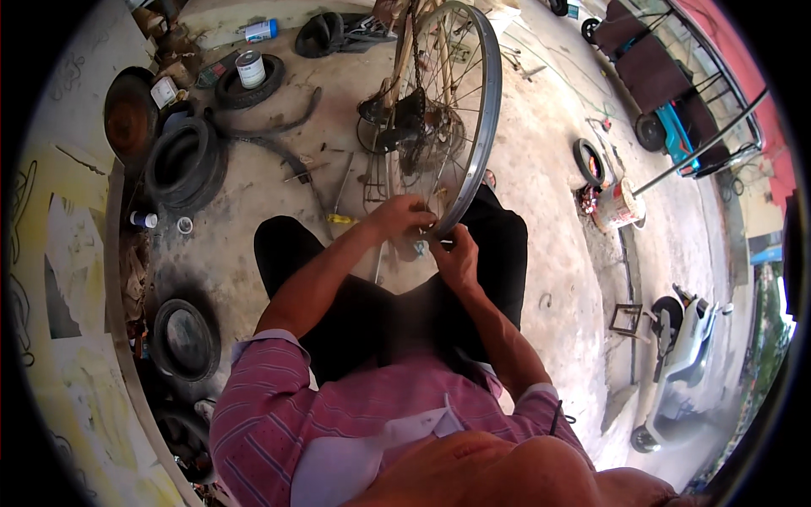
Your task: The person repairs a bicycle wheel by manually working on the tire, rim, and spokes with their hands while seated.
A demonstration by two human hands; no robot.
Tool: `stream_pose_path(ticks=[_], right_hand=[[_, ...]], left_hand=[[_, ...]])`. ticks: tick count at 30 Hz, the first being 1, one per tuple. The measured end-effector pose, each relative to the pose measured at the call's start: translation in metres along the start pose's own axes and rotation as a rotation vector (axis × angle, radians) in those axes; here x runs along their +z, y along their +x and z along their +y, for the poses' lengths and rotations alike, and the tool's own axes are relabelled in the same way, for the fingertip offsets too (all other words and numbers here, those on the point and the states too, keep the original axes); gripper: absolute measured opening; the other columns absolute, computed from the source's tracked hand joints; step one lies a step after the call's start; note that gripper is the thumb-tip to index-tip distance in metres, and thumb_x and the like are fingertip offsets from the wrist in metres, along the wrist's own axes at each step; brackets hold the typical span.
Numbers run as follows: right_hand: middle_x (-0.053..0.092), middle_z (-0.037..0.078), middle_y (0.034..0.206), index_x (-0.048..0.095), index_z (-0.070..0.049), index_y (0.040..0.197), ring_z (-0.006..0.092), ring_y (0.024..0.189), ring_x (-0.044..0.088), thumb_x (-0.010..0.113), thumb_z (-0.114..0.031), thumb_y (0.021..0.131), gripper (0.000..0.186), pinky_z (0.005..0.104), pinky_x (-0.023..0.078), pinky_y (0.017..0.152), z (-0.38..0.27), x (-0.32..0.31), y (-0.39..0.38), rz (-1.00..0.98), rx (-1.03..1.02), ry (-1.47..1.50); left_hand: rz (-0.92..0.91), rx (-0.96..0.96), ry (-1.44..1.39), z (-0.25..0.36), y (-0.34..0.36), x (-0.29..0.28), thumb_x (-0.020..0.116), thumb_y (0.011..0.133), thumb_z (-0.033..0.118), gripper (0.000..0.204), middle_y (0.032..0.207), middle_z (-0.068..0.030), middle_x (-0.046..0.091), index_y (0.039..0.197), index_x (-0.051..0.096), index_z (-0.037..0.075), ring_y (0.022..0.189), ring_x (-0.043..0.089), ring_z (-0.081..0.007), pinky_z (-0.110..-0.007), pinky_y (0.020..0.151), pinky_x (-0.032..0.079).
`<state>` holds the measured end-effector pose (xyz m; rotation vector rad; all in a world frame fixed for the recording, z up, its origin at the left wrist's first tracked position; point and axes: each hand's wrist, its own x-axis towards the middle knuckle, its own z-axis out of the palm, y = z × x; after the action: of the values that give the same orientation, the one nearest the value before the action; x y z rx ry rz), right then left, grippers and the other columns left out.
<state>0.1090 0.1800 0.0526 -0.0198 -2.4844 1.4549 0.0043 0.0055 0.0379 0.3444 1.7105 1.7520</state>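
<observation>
A bicycle wheel without a tyre stands tall in front of me, its grey metal rim (490, 93) and thin spokes showing. Behind the spokes are a dark hub and chain (411, 118), part of a bicycle frame. At the lowest part of the rim, my left hand (399, 217) is closed, fingertips pinched by the spokes; what they pinch is too small to make out. My right hand (457, 258) has its fingers and thumb closed on the rim's bottom edge, just right of the left hand. A yellow-handled tool (340, 219) lies on the ground left of my left hand.
Worn tyres (187, 165) and a white can (250, 69) sit at the left, with a cut rubber strip (283, 131) nearby. Right of me are a small tyre (589, 162), a bucket (617, 205), a metal frame (626, 318), a parked scooter (683, 351) and a cart (655, 72).
</observation>
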Motion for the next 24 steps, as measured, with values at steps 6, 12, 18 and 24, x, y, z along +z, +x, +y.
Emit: stream_pose_path(ticks=[6,12,18,24], right_hand=[[0.071,0.015,0.092,0.067,0.002,0.098,0.0251,0.085,0.074,0.079,-0.008,0.084,0.021,0.0340,0.059,0.070,-0.001,0.001,-0.005,-0.010,0.026,0.008],[0.072,0.017,0.094,0.067,0.003,0.100,0.0264,0.087,0.074,0.077,-0.008,0.085,0.021,0.0345,0.060,0.071,-0.013,-0.006,-0.006,-0.028,0.041,-0.021],[0.072,0.018,0.094,0.066,0.003,0.099,0.0299,0.088,0.074,0.076,-0.010,0.084,0.022,0.0373,0.058,0.076,-0.005,-0.012,-0.006,-0.042,0.012,-0.019],[0.072,0.019,0.093,0.066,0.003,0.099,0.0312,0.088,0.072,0.075,-0.017,0.084,0.026,0.0387,0.056,0.078,-0.010,-0.020,0.000,-0.164,-0.011,-0.057]], left_hand=[[-0.044,-0.035,-0.183,-0.013,-0.007,-0.013,0.062,0.093,0.008,0.022,0.091,-0.0073,0.070,0.111,0.068,-0.001,0.076,0.066,-0.0140,-0.028,0.066,0.053],[-0.065,-0.090,-0.247,-0.020,0.001,-0.009,0.056,0.094,0.006,0.024,0.092,-0.0081,0.070,0.113,0.067,-0.002,0.075,0.066,-0.0159,-0.030,0.067,0.055],[-0.085,-0.055,-0.329,-0.018,0.000,-0.003,0.053,0.096,0.007,0.027,0.093,-0.0067,0.069,0.119,0.064,-0.001,0.073,0.065,-0.0166,-0.030,0.067,0.054],[0.000,-0.009,-0.255,-0.019,-0.013,0.006,0.054,0.098,0.010,0.029,0.093,-0.0040,0.067,0.124,0.064,0.002,0.074,0.063,-0.0145,-0.029,0.066,0.052]])
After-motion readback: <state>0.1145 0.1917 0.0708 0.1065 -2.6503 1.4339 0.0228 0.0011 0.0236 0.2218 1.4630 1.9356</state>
